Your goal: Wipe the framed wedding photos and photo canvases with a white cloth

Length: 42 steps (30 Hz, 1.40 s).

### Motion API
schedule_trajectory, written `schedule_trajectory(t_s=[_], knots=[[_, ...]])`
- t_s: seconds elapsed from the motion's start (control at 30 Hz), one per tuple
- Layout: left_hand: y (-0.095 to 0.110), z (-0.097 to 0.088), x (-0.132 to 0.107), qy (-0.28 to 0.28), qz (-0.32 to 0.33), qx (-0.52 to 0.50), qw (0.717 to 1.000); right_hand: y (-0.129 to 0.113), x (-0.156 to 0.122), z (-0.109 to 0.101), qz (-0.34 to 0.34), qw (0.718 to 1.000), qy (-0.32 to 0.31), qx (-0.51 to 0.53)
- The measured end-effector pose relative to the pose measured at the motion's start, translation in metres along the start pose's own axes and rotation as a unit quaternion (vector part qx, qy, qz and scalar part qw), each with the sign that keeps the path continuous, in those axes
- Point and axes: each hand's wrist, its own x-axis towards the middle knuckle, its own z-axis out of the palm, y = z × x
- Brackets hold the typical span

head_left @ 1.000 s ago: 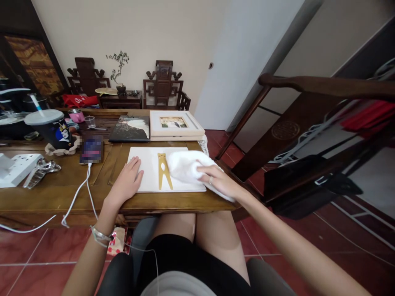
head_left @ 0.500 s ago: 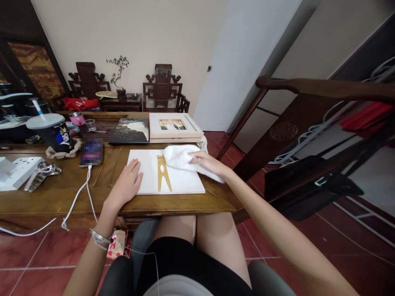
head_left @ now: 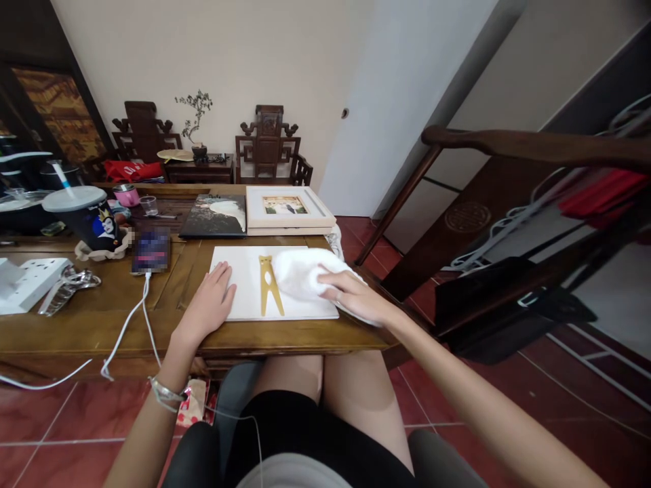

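Observation:
A white board [head_left: 244,298] lies flat at the front edge of the wooden table. On it is a flat golden cutout [head_left: 268,285] with a small animal-like head and two long legs. My left hand [head_left: 208,301] rests flat on the board's left edge, fingers stretched out. With my right hand [head_left: 350,295] I grip a fluffy white cloth [head_left: 300,271], pressed on the right part of the board just beside the golden cutout. The cloth covers that part of the board and hangs past its right edge.
Behind the board lie a dark picture panel [head_left: 213,217] and a framed picture [head_left: 285,210]. To the left are a phone [head_left: 151,251] on a white cable, a lidded cup [head_left: 89,220], a clear hair claw [head_left: 68,288] and a power strip [head_left: 35,285]. A wooden chair [head_left: 458,203] stands at right.
My right hand has slid the white cloth toward me and slightly right over the board. My left hand and the golden cutout have stayed in place.

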Motion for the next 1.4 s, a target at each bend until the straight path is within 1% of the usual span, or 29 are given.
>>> schedule_trajectory(t_s=[0.07, 0.13, 0.17, 0.23, 0.3, 0.37, 0.43, 0.47, 0.6, 0.7, 0.77, 0.8, 0.87, 0.93, 1.03, 1.1, 1.13, 1.2, 1.27, 1.33, 1.4], knots=[[0.001, 0.0, 0.0, -0.001, -0.003, 0.002, 1.0, -0.004, -0.028, -0.011, 0.007, 0.999, -0.05, 0.006], [0.002, 0.0, 0.0, -0.003, -0.005, 0.003, 1.0, -0.005, -0.046, -0.023, 0.003, 0.995, -0.092, 0.022], [0.002, 0.0, 0.0, -0.002, -0.005, 0.003, 1.0, -0.004, -0.049, -0.028, 0.001, 0.994, -0.107, 0.031], [0.001, 0.0, 0.0, 0.003, -0.002, 0.002, 1.0, -0.001, -0.045, -0.035, 0.003, 0.991, -0.126, 0.042], [0.0, 0.0, 0.0, 0.005, 0.001, 0.0, 1.0, 0.005, -0.028, -0.035, 0.02, 0.991, -0.119, 0.053], [0.0, 0.0, 0.0, 0.002, 0.003, -0.001, 1.0, 0.009, -0.003, -0.03, 0.043, 0.994, -0.069, 0.067], [0.0, 0.0, 0.0, -0.001, 0.001, 0.0, 1.0, 0.011, 0.026, -0.023, 0.047, 0.996, -0.011, 0.072], [0.0, 0.0, 0.0, -0.001, -0.002, 0.0, 1.0, 0.011, 0.041, -0.019, 0.037, 0.997, 0.006, 0.066], [-0.001, 0.0, 0.001, 0.006, -0.012, 0.005, 1.0, -0.003, 0.089, -0.004, -0.034, 0.999, 0.025, -0.001], [-0.003, 0.0, 0.002, 0.01, -0.008, 0.003, 1.0, -0.021, 0.105, 0.014, -0.05, 0.997, 0.044, -0.043], [-0.005, 0.001, 0.002, 0.011, -0.004, 0.001, 1.0, -0.035, 0.102, 0.028, -0.066, 0.995, 0.031, -0.061], [-0.005, 0.001, 0.002, 0.012, -0.002, 0.001, 1.0, -0.042, 0.096, 0.035, -0.086, 0.993, 0.019, -0.074], [-0.007, 0.002, 0.002, 0.013, 0.002, 0.001, 1.0, -0.055, 0.076, 0.047, -0.147, 0.984, -0.011, -0.102], [-0.007, 0.003, 0.003, 0.013, 0.003, 0.003, 1.0, -0.067, 0.047, 0.052, -0.202, 0.97, -0.042, -0.124], [-0.007, 0.003, 0.003, 0.012, 0.001, 0.008, 1.0, -0.085, 0.003, 0.047, -0.245, 0.956, -0.1, -0.125], [-0.007, 0.001, 0.003, 0.007, 0.003, 0.006, 1.0, -0.092, -0.018, 0.039, -0.268, 0.946, -0.141, -0.114], [-0.006, 0.0, 0.003, 0.003, 0.004, 0.004, 1.0, -0.092, -0.024, 0.035, -0.282, 0.94, -0.159, -0.105], [-0.006, -0.002, 0.002, -0.008, 0.007, 0.002, 1.0, -0.087, -0.025, 0.027, -0.296, 0.934, -0.181, -0.082], [-0.006, -0.003, 0.002, -0.019, 0.009, 0.004, 1.0, -0.073, -0.014, 0.021, -0.283, 0.94, -0.18, -0.057], [-0.007, -0.003, 0.002, -0.02, 0.01, 0.006, 1.0, -0.056, 0.006, 0.018, -0.252, 0.955, -0.149, -0.045], [-0.008, -0.002, 0.002, -0.017, 0.013, 0.007, 1.0, -0.041, 0.031, 0.017, -0.228, 0.967, -0.102, -0.053]])
